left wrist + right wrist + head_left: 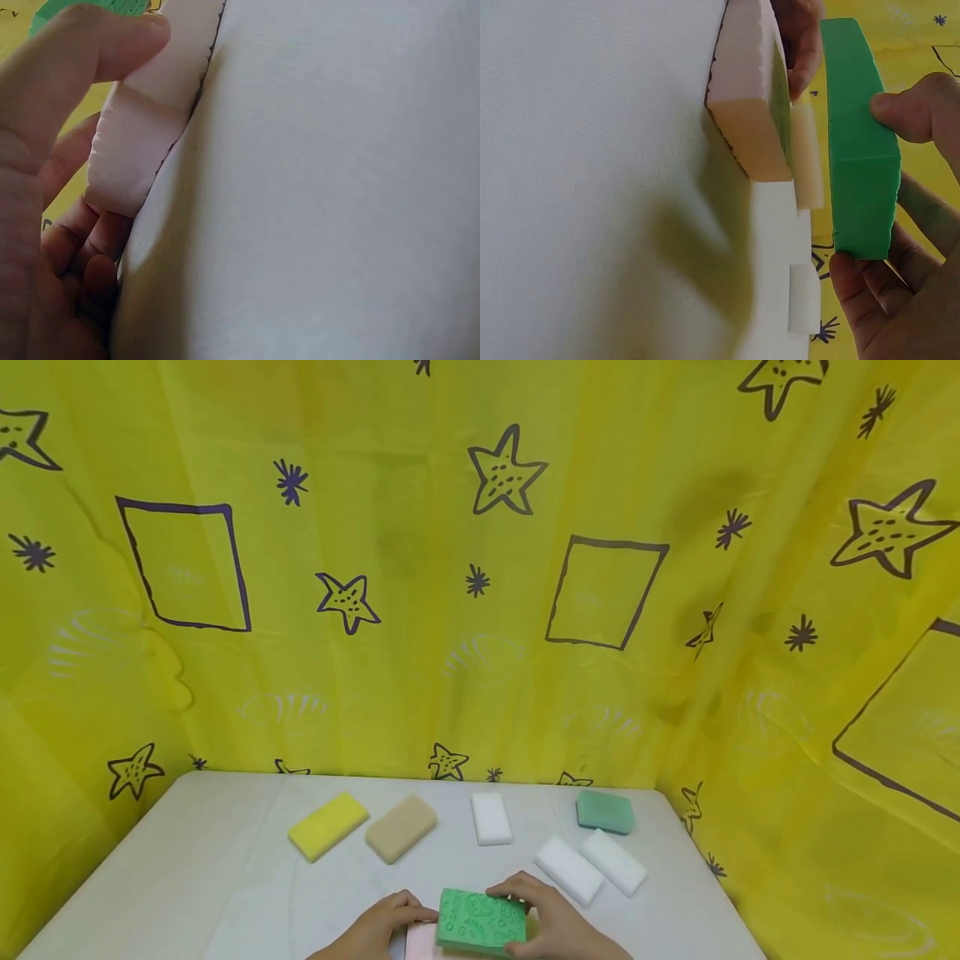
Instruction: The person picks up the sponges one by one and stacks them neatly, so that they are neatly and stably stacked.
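Observation:
My right hand (558,922) holds a bright green sponge (480,920) with embossed drawings on its upper face. The right wrist view shows the thumb on one edge of the green sponge (862,150) and fingers along the opposite side. Below it a pale pink sponge (420,943) lies on the table, mostly covered by the green one in the head view. A gap separates the two in the right wrist view. My left hand (378,928) grips the left end of the pink sponge (139,142), its thumb on the near side and fingers behind.
On the white table (247,893) lie a yellow sponge (328,827) and a beige sponge (401,828) at left. Beyond my hands is a white block (491,818). Two more white blocks (570,870) and a duller green sponge (605,812) lie right. A yellow patterned curtain (420,693) surrounds the table.

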`<control>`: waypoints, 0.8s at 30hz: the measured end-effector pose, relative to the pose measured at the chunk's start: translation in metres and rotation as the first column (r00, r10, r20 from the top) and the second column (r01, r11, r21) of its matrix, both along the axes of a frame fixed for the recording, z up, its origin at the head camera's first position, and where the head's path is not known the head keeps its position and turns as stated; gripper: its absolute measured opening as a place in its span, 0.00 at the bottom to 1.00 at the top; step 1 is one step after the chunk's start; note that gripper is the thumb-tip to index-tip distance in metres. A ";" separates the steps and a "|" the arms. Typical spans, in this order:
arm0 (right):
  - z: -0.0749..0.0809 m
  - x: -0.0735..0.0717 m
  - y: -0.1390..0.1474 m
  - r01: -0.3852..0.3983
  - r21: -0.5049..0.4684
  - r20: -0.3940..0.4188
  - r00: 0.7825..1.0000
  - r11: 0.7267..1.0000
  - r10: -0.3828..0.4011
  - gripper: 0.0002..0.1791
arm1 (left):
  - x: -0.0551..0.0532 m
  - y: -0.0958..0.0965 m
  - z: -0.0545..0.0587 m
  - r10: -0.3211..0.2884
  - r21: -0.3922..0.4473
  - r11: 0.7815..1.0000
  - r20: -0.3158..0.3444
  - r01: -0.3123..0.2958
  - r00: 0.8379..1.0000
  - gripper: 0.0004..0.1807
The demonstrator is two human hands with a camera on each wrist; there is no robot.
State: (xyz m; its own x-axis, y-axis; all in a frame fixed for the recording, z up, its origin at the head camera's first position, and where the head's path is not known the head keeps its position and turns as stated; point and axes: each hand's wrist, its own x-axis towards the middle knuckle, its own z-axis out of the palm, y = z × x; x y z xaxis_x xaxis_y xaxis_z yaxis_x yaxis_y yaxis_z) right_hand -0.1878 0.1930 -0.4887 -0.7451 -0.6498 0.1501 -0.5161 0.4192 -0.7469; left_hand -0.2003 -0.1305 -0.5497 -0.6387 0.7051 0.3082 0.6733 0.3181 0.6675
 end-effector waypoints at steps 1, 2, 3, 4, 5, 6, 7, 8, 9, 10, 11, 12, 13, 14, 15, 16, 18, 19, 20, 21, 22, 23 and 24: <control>0.000 0.000 -0.001 0.001 0.001 0.008 1.000 1.000 -0.001 0.30 | 0.000 0.000 0.000 -0.002 0.003 1.000 0.003 0.002 1.000 0.30; 0.000 0.000 -0.001 0.003 0.001 0.018 1.000 1.000 -0.003 0.30 | 0.000 0.000 0.000 -0.004 0.005 1.000 -0.006 0.004 1.000 0.30; 0.000 0.000 -0.002 0.002 0.000 0.025 1.000 1.000 -0.003 0.30 | -0.001 0.000 0.000 -0.005 0.008 1.000 -0.010 0.005 1.000 0.30; 0.000 0.000 -0.003 0.003 -0.002 0.038 0.999 1.000 -0.003 0.30 | -0.001 0.000 0.000 -0.004 0.011 1.000 -0.018 0.005 1.000 0.30; 0.000 0.000 -0.003 0.002 -0.006 0.047 0.999 1.000 -0.001 0.30 | -0.001 0.000 0.000 -0.004 0.014 1.000 -0.026 0.004 1.000 0.30; -0.001 0.001 -0.004 0.001 -0.009 0.055 0.998 1.000 -0.001 0.30 | -0.001 0.000 -0.001 -0.004 0.016 1.000 -0.030 0.004 1.000 0.30; -0.001 0.001 -0.004 0.000 -0.013 0.072 0.997 1.000 0.001 0.30 | -0.001 0.000 -0.001 -0.003 0.017 1.000 -0.035 0.004 0.999 0.30; -0.001 0.001 -0.004 -0.001 -0.019 0.090 0.996 1.000 0.002 0.30 | -0.001 0.000 -0.001 -0.002 0.016 1.000 -0.041 0.002 0.999 0.30; -0.002 0.001 -0.004 -0.003 -0.024 0.106 0.994 1.000 0.005 0.30 | -0.001 0.000 -0.001 0.002 0.014 1.000 -0.043 -0.001 0.999 0.30; -0.002 0.001 -0.005 -0.004 -0.027 0.123 0.992 1.000 0.007 0.30 | -0.001 0.000 -0.001 0.006 0.010 1.000 -0.051 -0.005 0.999 0.30; -0.002 0.000 -0.005 -0.004 -0.032 0.137 0.990 0.999 0.008 0.30 | -0.001 0.000 -0.001 0.008 0.008 1.000 -0.056 -0.007 0.998 0.31; -0.003 0.000 -0.005 -0.006 -0.034 0.145 0.989 0.999 0.011 0.30 | -0.001 0.000 -0.001 0.010 0.006 1.000 -0.059 -0.009 0.998 0.31; -0.003 0.000 -0.006 -0.009 -0.036 0.148 0.989 0.999 0.014 0.30 | -0.001 0.000 -0.001 0.012 0.004 1.000 -0.064 -0.012 0.998 0.31; -0.003 -0.001 -0.006 -0.014 -0.038 0.145 0.989 0.999 0.020 0.30 | -0.001 0.000 -0.001 0.014 0.002 1.000 -0.068 -0.013 0.998 0.31; -0.003 -0.001 -0.006 -0.020 -0.039 0.142 0.989 0.999 0.026 0.30 | -0.001 0.000 -0.001 0.015 0.001 1.000 -0.067 -0.015 0.998 0.31; -0.003 -0.001 -0.006 -0.025 -0.040 0.138 0.990 0.999 0.030 0.30 | -0.001 -0.001 -0.001 0.015 -0.001 1.000 -0.066 -0.016 0.998 0.32; -0.003 -0.001 -0.007 -0.036 -0.047 0.135 0.990 0.998 0.042 0.30 | -0.001 -0.001 -0.002 0.016 -0.002 1.000 -0.063 -0.017 0.998 0.32; -0.002 -0.001 -0.007 -0.039 -0.053 0.145 0.988 0.998 0.047 0.30 | -0.002 -0.001 -0.002 0.017 -0.004 1.000 -0.063 -0.017 0.998 0.33; -0.002 -0.001 -0.007 -0.042 -0.057 0.155 0.987 0.998 0.050 0.30 | -0.002 -0.002 -0.002 0.016 -0.004 1.000 -0.066 -0.016 0.998 0.33; -0.002 -0.001 -0.008 -0.043 -0.061 0.162 0.985 0.997 0.052 0.30 | -0.002 -0.002 -0.002 0.016 -0.003 1.000 -0.072 -0.016 0.997 0.33; -0.002 -0.001 -0.008 -0.043 -0.064 0.172 0.984 0.997 0.053 0.30 | -0.002 -0.002 -0.003 0.016 -0.003 1.000 -0.085 -0.016 0.996 0.33; -0.002 -0.001 -0.009 -0.044 -0.068 0.179 0.982 0.997 0.055 0.30 | -0.002 -0.002 -0.003 0.014 -0.001 1.000 -0.095 -0.014 0.995 0.33; -0.002 -0.001 -0.009 -0.043 -0.070 0.188 0.981 0.997 0.056 0.30 | -0.002 -0.002 -0.003 0.011 0.003 1.000 -0.105 -0.011 0.994 0.33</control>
State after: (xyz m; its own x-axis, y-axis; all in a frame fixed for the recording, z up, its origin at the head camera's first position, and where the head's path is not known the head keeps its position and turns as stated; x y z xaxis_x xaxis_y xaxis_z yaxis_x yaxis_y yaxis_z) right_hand -0.1884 0.1837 -0.4905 -0.7313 -0.6800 0.0528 -0.3815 0.3437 -0.8581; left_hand -0.2024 -0.1326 -0.5529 -0.6103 0.6974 0.3757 0.7361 0.3241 0.5943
